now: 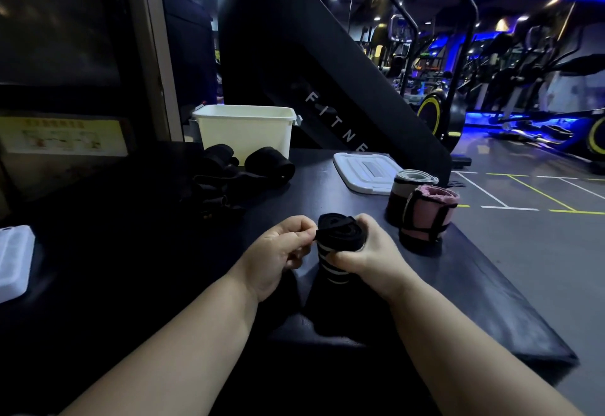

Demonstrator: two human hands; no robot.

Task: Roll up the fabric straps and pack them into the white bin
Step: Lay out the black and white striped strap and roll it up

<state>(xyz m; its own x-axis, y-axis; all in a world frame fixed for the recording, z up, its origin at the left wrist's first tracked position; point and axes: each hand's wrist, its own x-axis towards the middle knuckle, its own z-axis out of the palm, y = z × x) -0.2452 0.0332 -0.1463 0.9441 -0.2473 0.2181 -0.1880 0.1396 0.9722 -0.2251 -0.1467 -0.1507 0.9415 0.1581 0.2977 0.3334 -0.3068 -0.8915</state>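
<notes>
Both hands hold a black strap with white stripes [337, 239], partly wound into a roll above the dark padded bench [474, 291]. My right hand [370, 252] grips the roll from the right. My left hand [281, 252] pinches its loose end at the left. The tail of the strap hangs down between my wrists. The white bin [245, 131] stands open at the back of the bench. A pile of loose black straps [226, 180] lies in front of the bin. Two rolled straps stand at the right, one pink [429, 219] and one grey-topped [406, 193].
The bin's white lid [363, 170] lies flat behind the rolled straps. A white plastic tray [13, 258] sits at the left edge. A large black fitness machine [311, 65] rises behind the bench. The gym floor with more machines lies to the right.
</notes>
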